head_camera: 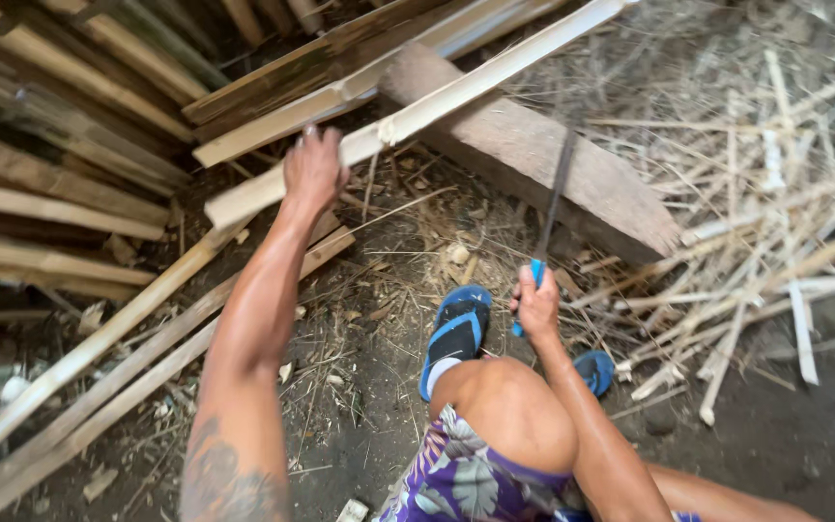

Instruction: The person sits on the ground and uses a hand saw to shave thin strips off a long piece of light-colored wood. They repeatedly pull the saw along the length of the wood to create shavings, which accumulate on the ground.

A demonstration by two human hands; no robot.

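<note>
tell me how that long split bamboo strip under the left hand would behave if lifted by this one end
The bamboo strip looks long and thin, so it would probably flex and sag at the far end. It seems light for its length, being a pale split slat. It rests across the wooden block, so it may pivot there. The left hand might meet rough, splintery edges.

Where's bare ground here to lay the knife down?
Barest is the dark earth at lower right, below the pile of split strips. A littered patch lies between the left arm and the blue sandal. Crowded: stacked slats on the left, wooden block ahead.
</note>
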